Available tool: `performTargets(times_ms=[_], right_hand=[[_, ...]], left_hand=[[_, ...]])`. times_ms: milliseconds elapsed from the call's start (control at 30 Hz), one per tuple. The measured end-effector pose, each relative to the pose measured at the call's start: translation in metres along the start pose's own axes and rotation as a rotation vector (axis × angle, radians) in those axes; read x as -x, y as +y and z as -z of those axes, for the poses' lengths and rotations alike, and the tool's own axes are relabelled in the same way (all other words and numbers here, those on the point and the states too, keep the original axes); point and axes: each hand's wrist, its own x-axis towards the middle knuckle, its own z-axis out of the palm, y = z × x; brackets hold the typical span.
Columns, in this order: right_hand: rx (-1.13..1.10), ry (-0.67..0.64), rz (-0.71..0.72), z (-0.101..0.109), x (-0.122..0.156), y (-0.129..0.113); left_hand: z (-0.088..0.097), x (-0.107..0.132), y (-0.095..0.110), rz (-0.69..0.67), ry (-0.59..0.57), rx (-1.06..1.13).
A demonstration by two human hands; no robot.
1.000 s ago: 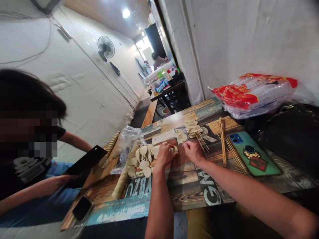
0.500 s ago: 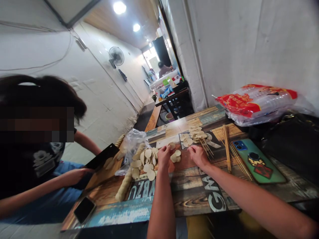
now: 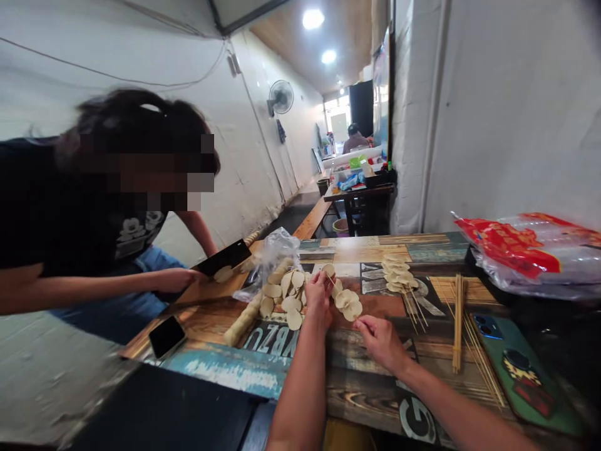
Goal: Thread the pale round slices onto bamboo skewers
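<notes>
Pale slice [image 3: 328, 270] pinched by left hand [image 3: 319, 294], grip closed.

Most likely the back of a small eatery or snack shop: just left of the left hand [image 3: 319, 293], pale slices [image 3: 292, 294] lie heaped on a wood-patterned table [image 3: 357, 393], and beyond them a co-worker [image 3: 136, 232] holds a broad dark blade [image 3: 237, 254]. Bamboo skewers [image 3: 457, 326] lie right of the right hand [image 3: 382, 343]. Far ahead of both hands, a cluttered second table [image 3: 335, 193], wall fan [image 3: 282, 98] and ceiling lights [image 3: 313, 19] lead towards a bright opening [image 3: 338, 111]
</notes>
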Motion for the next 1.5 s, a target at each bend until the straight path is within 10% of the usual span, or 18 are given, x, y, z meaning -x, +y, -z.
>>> performTargets(times_ms=[1500], right_hand=[[-0.057, 0.053, -0.035, -0.0042, -0.0026, 0.0075]], left_hand=[[-0.0029, 0.0024, 0.0007, -0.301, -0.037, -0.356]])
